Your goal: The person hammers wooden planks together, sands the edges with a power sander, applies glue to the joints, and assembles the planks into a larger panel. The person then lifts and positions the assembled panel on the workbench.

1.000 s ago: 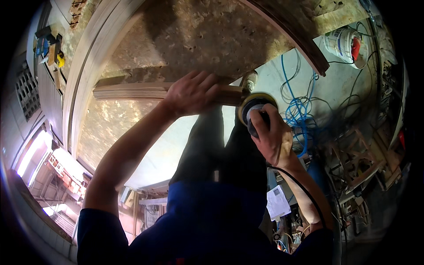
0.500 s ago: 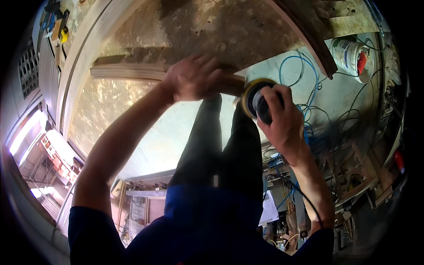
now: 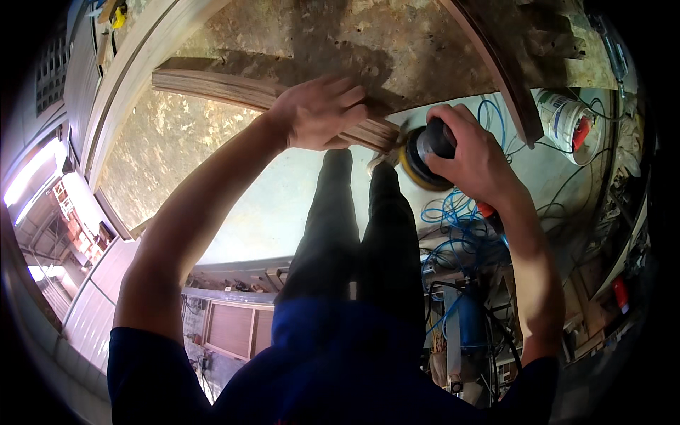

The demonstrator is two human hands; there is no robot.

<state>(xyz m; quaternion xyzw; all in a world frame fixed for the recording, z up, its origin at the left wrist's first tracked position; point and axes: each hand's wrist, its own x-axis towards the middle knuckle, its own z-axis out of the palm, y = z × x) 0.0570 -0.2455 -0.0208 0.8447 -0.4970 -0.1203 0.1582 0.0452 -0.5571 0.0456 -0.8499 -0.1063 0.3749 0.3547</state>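
Note:
My left hand (image 3: 322, 113) presses down on a long strip of moulded wood (image 3: 234, 88) that lies across a worn workbench top (image 3: 397, 42). The strip's near end sticks out past the bench edge. My right hand (image 3: 474, 152) grips the black top of a round sander with a yellow disc (image 3: 419, 159). The disc sits against the strip's protruding end, just right of my left hand. Both forearms reach up from the lower edge, and my dark trousers show below.
A curved dark wooden rail (image 3: 496, 67) runs along the bench's right side. A white bucket with a red part (image 3: 567, 120) stands on the floor at right. Blue hoses (image 3: 453, 227) coil on the floor below the sander. Wooden panels (image 3: 234, 326) lie at lower left.
The view has shifted so both hands sit higher and farther right. The sander stays against the strip's end, and my left hand has slid slightly along the strip.

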